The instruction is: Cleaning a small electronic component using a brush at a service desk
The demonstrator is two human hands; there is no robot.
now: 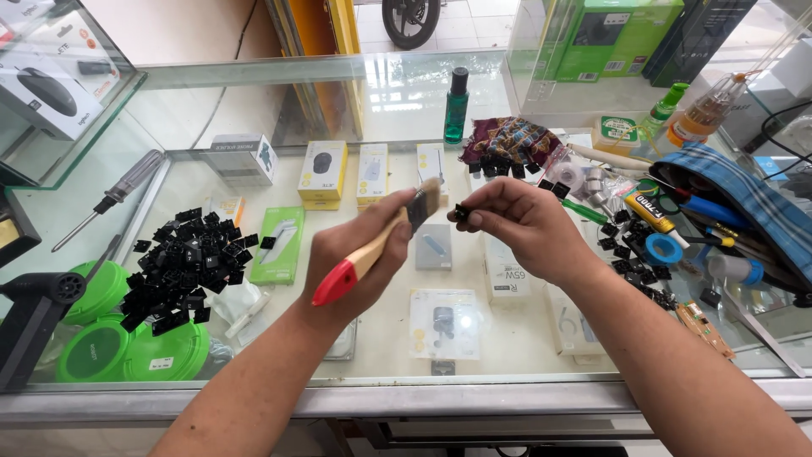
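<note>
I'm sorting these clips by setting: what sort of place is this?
Probably a small electronics shop with a repair bench: a glass counter displays boxed accessories, black keycaps are piled on top, and a screwdriver lies nearby.

There is just one view – a camera worn on the person's head. It looks down and forward, toward twelve o'clock, over a glass counter (pixel 254 389). It sits close: both forearms come in from six o'clock, and the left hand (pixel 355 258) and right hand (pixel 524 224) fill the middle. Far off at twelve o'clock – a tiled floor and a wheel (pixel 410 21)
</note>
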